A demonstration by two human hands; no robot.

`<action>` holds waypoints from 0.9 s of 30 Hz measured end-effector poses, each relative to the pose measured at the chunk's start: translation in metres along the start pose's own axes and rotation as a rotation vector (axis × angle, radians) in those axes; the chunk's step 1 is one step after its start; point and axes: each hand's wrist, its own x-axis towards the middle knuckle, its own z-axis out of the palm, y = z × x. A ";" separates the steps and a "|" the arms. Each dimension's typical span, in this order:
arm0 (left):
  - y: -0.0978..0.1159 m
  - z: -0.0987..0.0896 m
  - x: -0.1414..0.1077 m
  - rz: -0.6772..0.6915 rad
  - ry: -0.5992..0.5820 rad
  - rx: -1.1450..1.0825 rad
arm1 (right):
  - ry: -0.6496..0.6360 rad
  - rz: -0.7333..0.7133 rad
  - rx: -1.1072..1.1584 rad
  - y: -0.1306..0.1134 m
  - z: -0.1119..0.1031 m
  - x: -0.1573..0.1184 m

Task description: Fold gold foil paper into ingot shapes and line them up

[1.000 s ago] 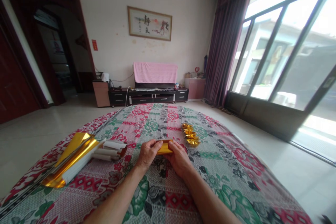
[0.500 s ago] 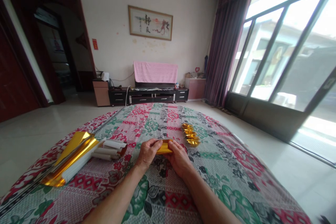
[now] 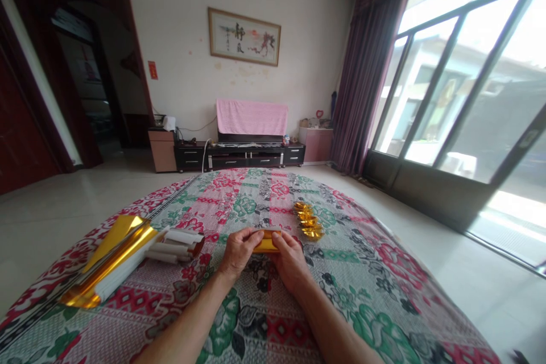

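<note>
At your ten o'clock, white-backed gold foil sheets (image 3: 128,243) lie on the red, green and grey floral cloth (image 3: 245,205), white paper rolls (image 3: 170,249) beside them. At twelve o'clock, your left hand (image 3: 238,251) is clamped on the left end of a folded, rectangular gold foil strip (image 3: 266,246); your right hand (image 3: 292,259) is clamped on its right end. At one o'clock, shiny, folded gold foil pieces (image 3: 309,222) lie in a row.

pale wall (image 3: 166,23), framed picture (image 3: 244,36) | glossy floor (image 3: 85,193) | purple curtain (image 3: 360,79) | bright windows (image 3: 435,96) | doorway (image 3: 96,85), interior too dim to tell
</note>
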 end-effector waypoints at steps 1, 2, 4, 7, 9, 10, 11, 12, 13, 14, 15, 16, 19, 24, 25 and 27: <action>0.000 0.000 0.000 0.003 -0.006 0.005 | 0.008 -0.002 -0.004 0.000 0.000 0.000; 0.000 0.000 0.000 0.006 -0.010 0.011 | 0.017 -0.005 -0.009 0.000 0.000 0.000; 0.001 0.000 -0.001 0.014 -0.014 0.021 | 0.040 -0.012 -0.017 0.000 0.000 0.000; 0.004 0.001 -0.001 0.020 -0.013 0.027 | 0.060 -0.015 -0.030 0.000 0.001 0.000; 0.006 0.001 -0.002 0.024 -0.017 0.028 | 0.065 -0.017 -0.028 0.000 0.002 0.000; 0.006 0.001 -0.002 0.028 -0.019 0.029 | 0.068 -0.019 -0.026 0.000 0.002 0.000; 0.006 0.001 -0.002 0.033 -0.020 0.031 | 0.071 -0.022 -0.024 0.000 0.002 0.001; 0.006 0.001 -0.002 0.039 -0.018 0.034 | 0.073 -0.022 -0.022 0.000 0.002 0.001; 0.006 0.001 -0.002 0.044 -0.013 0.036 | 0.073 -0.020 -0.021 0.000 0.002 0.001; 0.006 0.001 -0.001 0.047 -0.008 0.038 | 0.072 -0.018 -0.020 0.000 0.002 0.001; 0.006 0.001 -0.001 0.048 -0.005 0.040 | 0.068 -0.016 -0.019 -0.001 0.002 0.001; 0.005 0.001 -0.001 0.047 -0.005 0.040 | 0.065 -0.017 -0.016 -0.001 0.002 0.001; 0.005 0.001 -0.001 0.046 -0.007 0.040 | 0.065 -0.027 -0.006 -0.001 0.001 0.001; 0.006 0.001 -0.002 0.049 -0.011 0.048 | 0.066 -0.024 -0.011 0.000 0.000 0.001; 0.006 0.001 -0.002 0.050 -0.011 0.046 | 0.066 -0.025 -0.010 0.000 0.000 0.001; 0.006 0.001 -0.002 0.049 -0.010 0.036 | 0.065 -0.029 -0.010 0.000 0.001 0.000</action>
